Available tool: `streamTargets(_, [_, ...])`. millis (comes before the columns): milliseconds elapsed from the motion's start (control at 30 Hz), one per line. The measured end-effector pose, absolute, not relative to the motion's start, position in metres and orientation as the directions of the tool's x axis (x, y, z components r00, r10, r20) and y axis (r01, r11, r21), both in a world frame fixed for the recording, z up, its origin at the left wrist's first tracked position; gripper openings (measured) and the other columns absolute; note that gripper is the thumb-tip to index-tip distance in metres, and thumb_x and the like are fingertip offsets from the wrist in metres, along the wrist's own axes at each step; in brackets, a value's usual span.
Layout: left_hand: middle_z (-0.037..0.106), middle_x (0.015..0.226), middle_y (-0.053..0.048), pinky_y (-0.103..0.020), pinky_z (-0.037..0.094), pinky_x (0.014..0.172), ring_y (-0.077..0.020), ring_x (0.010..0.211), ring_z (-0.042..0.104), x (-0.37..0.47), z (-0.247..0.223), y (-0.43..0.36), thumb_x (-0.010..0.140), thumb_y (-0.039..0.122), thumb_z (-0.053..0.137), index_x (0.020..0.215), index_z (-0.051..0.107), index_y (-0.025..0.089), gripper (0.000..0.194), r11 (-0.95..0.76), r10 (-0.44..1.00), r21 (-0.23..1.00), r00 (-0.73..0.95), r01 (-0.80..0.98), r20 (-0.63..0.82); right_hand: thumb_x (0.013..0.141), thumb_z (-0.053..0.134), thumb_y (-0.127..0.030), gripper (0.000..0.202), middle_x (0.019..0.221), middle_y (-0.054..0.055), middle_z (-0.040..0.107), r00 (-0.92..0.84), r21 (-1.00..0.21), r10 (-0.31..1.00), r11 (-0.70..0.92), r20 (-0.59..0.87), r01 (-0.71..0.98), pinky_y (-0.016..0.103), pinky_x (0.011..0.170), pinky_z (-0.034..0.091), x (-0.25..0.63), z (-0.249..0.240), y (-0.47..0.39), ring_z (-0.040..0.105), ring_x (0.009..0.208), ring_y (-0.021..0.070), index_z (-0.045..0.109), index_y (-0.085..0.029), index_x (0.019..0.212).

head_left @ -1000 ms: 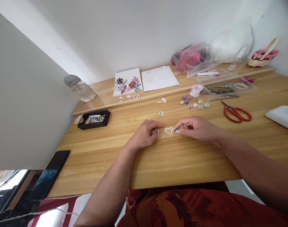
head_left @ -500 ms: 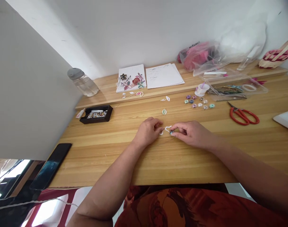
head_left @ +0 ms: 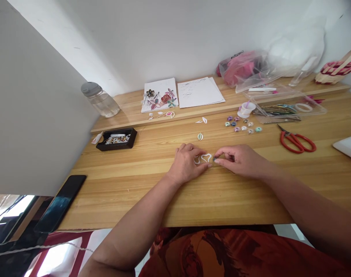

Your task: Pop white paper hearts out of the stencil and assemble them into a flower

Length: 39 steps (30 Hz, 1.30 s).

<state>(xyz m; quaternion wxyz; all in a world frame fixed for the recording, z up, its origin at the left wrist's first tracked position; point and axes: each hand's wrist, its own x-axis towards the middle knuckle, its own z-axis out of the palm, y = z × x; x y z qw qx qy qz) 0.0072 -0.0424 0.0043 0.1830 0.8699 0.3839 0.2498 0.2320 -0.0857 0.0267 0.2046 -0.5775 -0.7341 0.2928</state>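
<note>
A small white heart-like outline (head_left: pixel 206 157) lies on the wooden table between my hands, with another white curved piece (head_left: pixel 197 159) partly under my left fingers. My left hand (head_left: pixel 189 162) rests beside these pieces, its thumb and fingers apart and reaching around the outline's left side. Right of the outline, my right hand (head_left: pixel 235 159) pinches a small bluish-green item (head_left: pixel 214 159) between thumb and fingertips. A small leaf-shaped piece with a green middle (head_left: pixel 200 136) sits beyond my hands, and thin white petal shapes (head_left: pixel 204 120) lie farther back.
Red-handled scissors (head_left: pixel 298 142) and several small thread bobbins (head_left: pixel 237 129) lie to the right. A black tray of beads (head_left: pixel 117 139) and a phone (head_left: pixel 61 202) are at left. Flower-decorated paper (head_left: pixel 160 86), a bottle (head_left: pixel 102 100) and a clear box (head_left: pixel 287 104) stand behind.
My left hand has moved right, its thumb now below the white outline. My right hand has shifted slightly right with the bluish-green item. More of the white outline shows.
</note>
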Motion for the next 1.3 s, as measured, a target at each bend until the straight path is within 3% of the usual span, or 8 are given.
streamTargets(133, [0.068, 0.112, -0.008, -0.043, 0.039, 0.091, -0.0275, 0.108, 0.055, 0.01, 0.005, -0.045, 0.083, 0.043, 0.07, 0.12, 0.068, 0.026, 0.04, -0.653, 0.743, 0.5, 0.609, 0.569, 0.279, 0.089, 0.058, -0.044, 0.026, 0.055, -0.004, 0.054, -0.316, -0.669, 0.949, 0.221, -0.022, 0.71, 0.028, 0.053, 0.029, 0.226, 0.028, -0.088, 0.044, 0.051, 0.0119, 0.072, -0.024, 0.098])
streamTargets(267, [0.069, 0.12, -0.008, -0.044, 0.037, 0.097, -0.0263, 0.113, 0.055, 0.011, 0.007, -0.045, 0.086, 0.029, 0.063, 0.142, 0.05, 0.025, 0.058, -0.644, 0.729, 0.572, 0.635, 0.508, 0.256, 0.09, 0.057, -0.043, 0.027, 0.055, -0.004, 0.056, -0.332, -0.669, 0.943, 0.252, 0.008, 0.699, 0.028, 0.054, 0.028, 0.223, 0.027, -0.088, 0.045, 0.05, 0.012, 0.072, -0.024, 0.099])
streamTargets(400, [0.069, 0.123, -0.005, -0.045, 0.033, 0.104, -0.0237, 0.115, 0.055, 0.011, 0.009, -0.043, 0.084, 0.014, 0.056, 0.15, 0.037, 0.027, 0.07, -0.637, 0.709, 0.622, 0.663, 0.455, 0.24, 0.09, 0.055, -0.043, 0.028, 0.055, -0.003, 0.057, -0.334, -0.665, 0.943, 0.257, 0.012, 0.701, 0.028, 0.053, 0.028, 0.222, 0.026, -0.088, 0.046, 0.05, 0.0126, 0.073, -0.023, 0.1])
streamTargets(567, [0.072, 0.109, -0.001, -0.042, 0.03, 0.104, -0.0206, 0.106, 0.057, 0.006, 0.01, -0.041, 0.075, 0.001, 0.048, 0.137, 0.053, 0.027, 0.068, -0.611, 0.776, 0.622, 0.528, 0.49, 0.345, 0.091, 0.055, -0.044, 0.028, 0.055, -0.003, 0.056, -0.329, -0.656, 0.944, 0.247, -0.003, 0.714, 0.028, 0.054, 0.03, 0.222, 0.025, -0.089, 0.046, 0.05, 0.0128, 0.072, -0.023, 0.1])
streamTargets(667, [0.073, 0.1, 0.001, -0.042, 0.029, 0.103, -0.0199, 0.102, 0.055, 0.006, 0.009, -0.04, 0.074, -0.001, 0.044, 0.128, 0.06, 0.027, 0.062, -0.619, 0.764, 0.619, 0.555, 0.484, 0.33, 0.091, 0.055, -0.044, 0.027, 0.055, -0.004, 0.056, -0.333, -0.648, 0.943, 0.255, 0.002, 0.718, 0.028, 0.054, 0.031, 0.223, 0.024, -0.089, 0.047, 0.05, 0.0126, 0.071, -0.024, 0.101])
streamTargets(933, [0.073, 0.107, 0.001, -0.042, 0.028, 0.102, -0.0196, 0.107, 0.053, 0.014, 0.004, -0.038, 0.081, 0.0, 0.042, 0.13, 0.058, 0.028, 0.059, -0.624, 0.751, 0.596, 0.6, 0.506, 0.276, 0.092, 0.055, -0.043, 0.027, 0.054, -0.004, 0.055, -0.357, -0.639, 0.934, 0.29, 0.026, 0.712, 0.028, 0.055, 0.03, 0.222, 0.024, -0.089, 0.046, 0.049, 0.0127, 0.07, -0.024, 0.102])
streamTargets(1167, [0.067, 0.124, -0.001, -0.039, 0.03, 0.099, -0.0202, 0.116, 0.05, 0.015, 0.005, -0.038, 0.083, 0.0, 0.043, 0.13, 0.058, 0.027, 0.056, -0.671, 0.729, 0.527, 0.592, 0.522, 0.342, 0.092, 0.056, -0.038, 0.024, 0.064, -0.001, 0.063, -0.376, -0.605, 0.924, 0.337, 0.066, 0.721, 0.028, 0.058, 0.03, 0.212, 0.023, -0.088, 0.051, 0.055, 0.0131, 0.071, -0.021, 0.103])
streamTargets(1300, [0.072, 0.111, -0.001, -0.039, 0.035, 0.096, -0.0198, 0.107, 0.056, 0.01, 0.012, -0.037, 0.086, 0.003, 0.044, 0.124, 0.062, 0.025, 0.048, -0.589, 0.803, 0.542, 0.508, 0.6, 0.311, 0.092, 0.056, -0.041, 0.027, 0.059, -0.004, 0.057, -0.35, -0.657, 0.935, 0.301, 0.059, 0.692, 0.026, 0.056, 0.031, 0.218, 0.022, -0.086, 0.047, 0.052, 0.0116, 0.071, -0.022, 0.104])
